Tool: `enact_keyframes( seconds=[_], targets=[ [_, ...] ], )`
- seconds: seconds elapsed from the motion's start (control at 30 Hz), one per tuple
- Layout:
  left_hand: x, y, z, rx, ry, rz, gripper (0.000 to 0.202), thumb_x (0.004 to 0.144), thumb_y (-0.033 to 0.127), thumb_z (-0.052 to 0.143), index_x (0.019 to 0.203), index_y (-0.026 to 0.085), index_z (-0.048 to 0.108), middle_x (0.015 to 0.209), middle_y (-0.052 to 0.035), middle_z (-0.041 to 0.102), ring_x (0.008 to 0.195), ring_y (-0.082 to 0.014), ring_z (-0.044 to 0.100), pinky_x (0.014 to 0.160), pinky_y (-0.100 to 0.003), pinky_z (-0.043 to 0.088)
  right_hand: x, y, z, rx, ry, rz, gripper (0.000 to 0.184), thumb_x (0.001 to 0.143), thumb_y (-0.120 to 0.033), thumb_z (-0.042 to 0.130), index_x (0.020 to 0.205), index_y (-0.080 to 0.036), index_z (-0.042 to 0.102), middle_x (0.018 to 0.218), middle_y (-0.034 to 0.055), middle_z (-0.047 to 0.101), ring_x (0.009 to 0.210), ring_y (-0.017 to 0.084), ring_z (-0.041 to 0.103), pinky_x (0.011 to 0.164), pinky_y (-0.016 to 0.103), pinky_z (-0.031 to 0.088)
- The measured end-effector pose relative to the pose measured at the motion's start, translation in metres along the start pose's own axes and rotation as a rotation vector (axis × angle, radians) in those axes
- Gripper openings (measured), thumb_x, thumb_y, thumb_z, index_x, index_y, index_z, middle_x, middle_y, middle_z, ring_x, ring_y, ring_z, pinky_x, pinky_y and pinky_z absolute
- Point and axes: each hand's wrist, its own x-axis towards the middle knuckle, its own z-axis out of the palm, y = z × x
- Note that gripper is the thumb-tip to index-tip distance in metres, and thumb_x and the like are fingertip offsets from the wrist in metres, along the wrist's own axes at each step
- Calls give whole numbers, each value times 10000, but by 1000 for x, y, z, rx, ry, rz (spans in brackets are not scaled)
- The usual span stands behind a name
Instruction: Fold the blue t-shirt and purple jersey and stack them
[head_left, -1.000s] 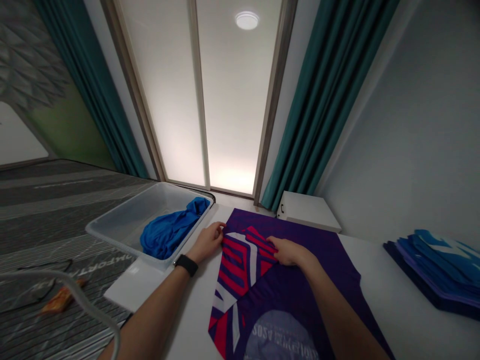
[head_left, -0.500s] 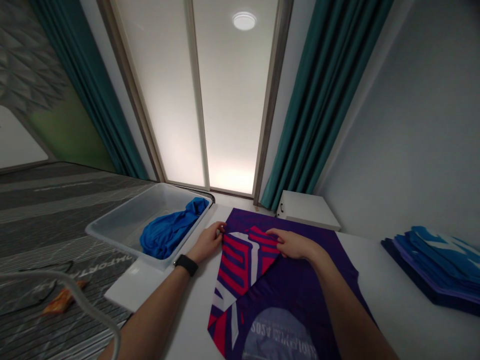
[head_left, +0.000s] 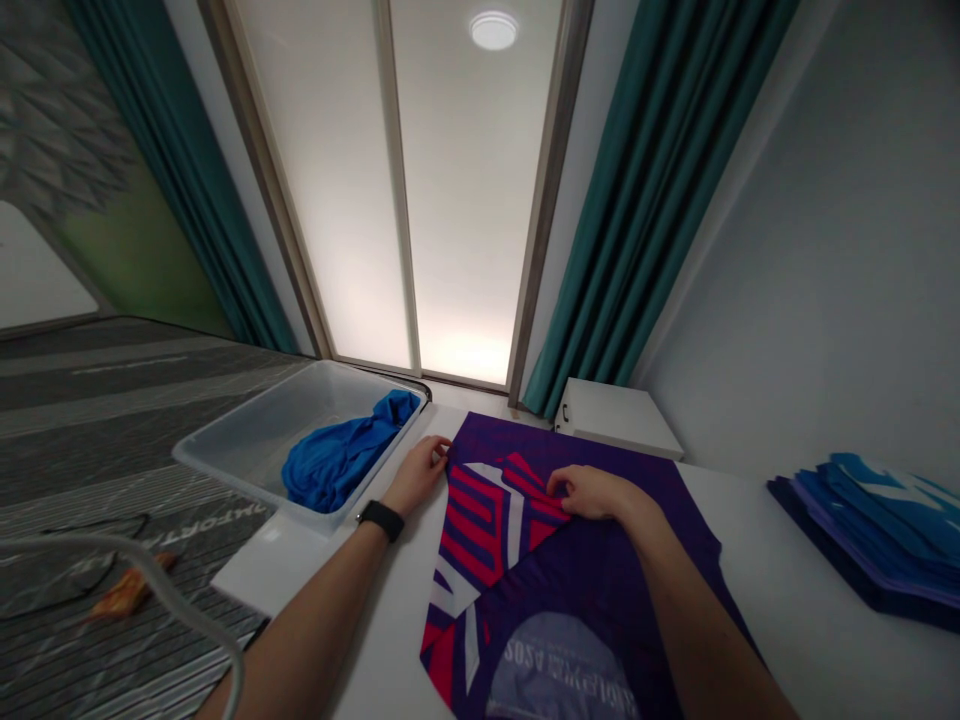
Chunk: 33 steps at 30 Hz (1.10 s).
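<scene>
A purple T-shirt (head_left: 600,560) lies spread on the white table, with its pale printed panel towards me. Its left part is folded over and shows a red, white and purple pattern. My left hand (head_left: 424,472), a dark watch on its wrist, pinches the shirt's left edge near the far corner. On the patterned flap rests my right hand (head_left: 596,492), fingers curled and closed on the cloth; the exact grip is partly hidden.
Left of the shirt stands a clear plastic bin (head_left: 247,470) holding a crumpled blue garment (head_left: 345,460). A stack of folded blue and purple clothes (head_left: 877,530) lies at the right. Behind the table is a white cabinet (head_left: 619,415). A pale cable (head_left: 161,585) crosses the lower left.
My right hand has shifted slightly right along the patterned flap, its fingers more curled. My left hand stays at the shirt's left edge. The view has moved a little.
</scene>
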Motion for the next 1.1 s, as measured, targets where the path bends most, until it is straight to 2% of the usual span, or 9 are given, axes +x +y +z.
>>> enact_keyframes(
  seconds=[0.13,0.3,0.43,0.53,0.63,0.77,0.87,1.0,1.1],
  targets=[
    [-3,7,-2,25,10,-10,206,818,141,500,983,186,615,906,-31,610,732,-161,576,687,-282,451,8,8,6,-7,38,53,274,735,-212,648,1008,-243,659,1029,31,679,892,183,614,690,247,392],
    [-9,22,-8,149,-33,36,167,887,270,509,996,208,620,919,-28,595,813,-183,605,730,-294,447,14,13,12,17,39,86,150,767,-253,647,915,-231,634,958,17,682,824,160,609,646,239,383],
    [-10,26,-9,270,-102,58,186,879,325,561,1020,223,627,983,-37,603,862,-197,623,775,-304,441,18,17,15,23,23,132,153,739,-254,684,871,-218,616,869,10,673,745,153,596,587,236,355],
    [-11,30,-10,305,-78,56,165,898,315,529,993,212,618,967,-42,594,839,-197,618,748,-301,438,20,19,15,31,27,131,162,738,-266,694,865,-215,607,865,6,667,734,145,587,575,231,343],
    [-15,47,-14,279,-83,108,144,915,301,487,916,205,595,907,-41,593,786,-191,599,705,-289,431,19,17,14,46,21,101,127,764,-262,674,862,-217,607,850,-8,666,717,127,581,572,220,339],
    [-32,85,-21,268,-311,263,138,916,301,484,852,221,577,836,-24,637,760,-190,601,695,-282,413,17,11,14,55,5,83,102,774,-254,665,847,-213,608,841,-10,670,690,118,571,555,215,326],
    [-53,106,-28,318,-473,300,101,879,318,541,839,233,577,770,-10,644,718,-190,611,668,-278,398,17,7,15,56,-6,82,99,773,-257,669,832,-209,606,835,-5,671,688,120,569,544,214,316],
    [-84,115,-41,354,-586,295,204,821,437,612,852,240,565,782,-12,661,700,-206,632,658,-292,405,20,10,18,62,-13,72,106,774,-266,664,840,-208,605,831,-4,667,681,121,564,535,215,309],
    [-103,116,-51,376,-628,302,224,792,426,637,897,244,560,865,-27,679,778,-230,649,694,-310,420,22,12,19,71,-24,65,106,782,-271,657,847,-207,604,806,-8,659,664,119,558,528,215,304]
  ],
)
